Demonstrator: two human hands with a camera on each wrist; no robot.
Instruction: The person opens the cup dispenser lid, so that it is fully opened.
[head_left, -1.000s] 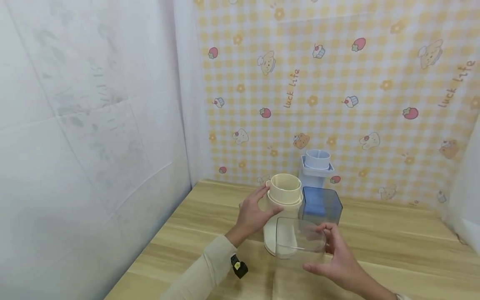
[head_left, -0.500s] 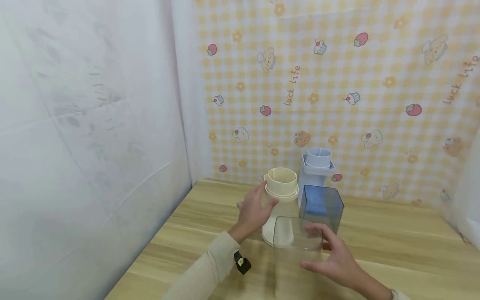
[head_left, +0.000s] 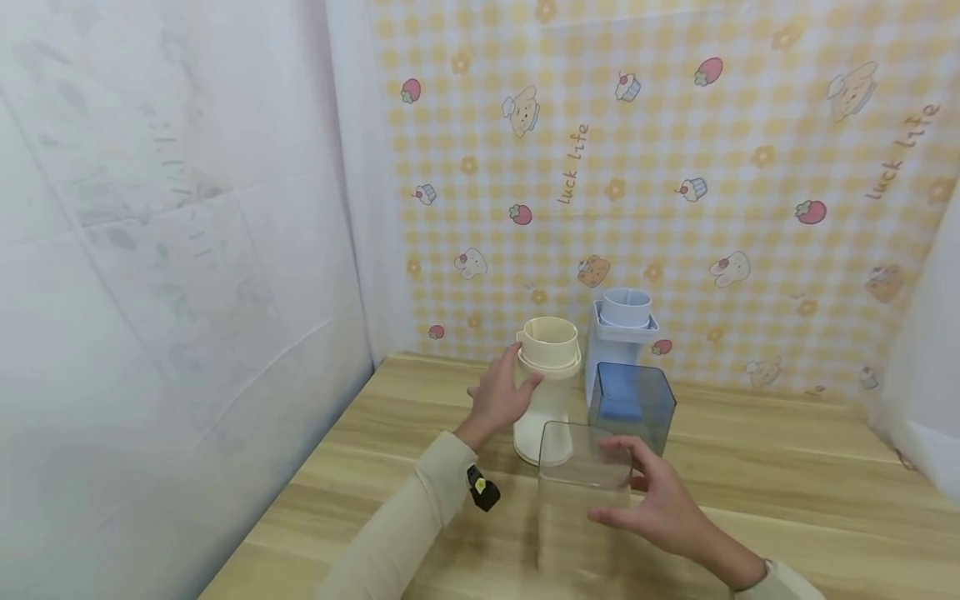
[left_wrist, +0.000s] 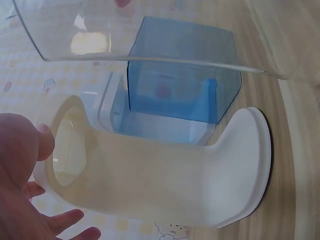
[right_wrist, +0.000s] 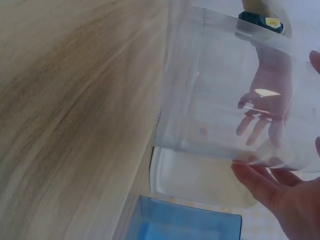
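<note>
A cream stand (head_left: pixel 550 354) with a round cup-like collar on top and a flat rounded foot stands upright on the table. My left hand (head_left: pixel 498 396) holds its upper part from the left, thumb in front and fingers around the far side. In the left wrist view the thumb meets the collar of the cream stand (left_wrist: pixel 150 175), while the lower fingers are spread. Nearer me is a tall clear container (head_left: pixel 577 500). My right hand (head_left: pixel 662 502) grips it from the right, its fingers against the wall of the clear container (right_wrist: pixel 220 100) in the right wrist view.
Just right of the cream stand is a smoky blue see-through container (head_left: pixel 641 400). Behind it a pale blue stand (head_left: pixel 627 310) with a similar round top rises against the checked curtain (head_left: pixel 675 242). A white curtain (head_left: pixel 172 292) borders the wooden table (head_left: pixel 750 475) on the left.
My left hand and the cream stand have shifted away from me and slightly left. My right hand stays at the clear container's right side. The head view has tilted a little.
</note>
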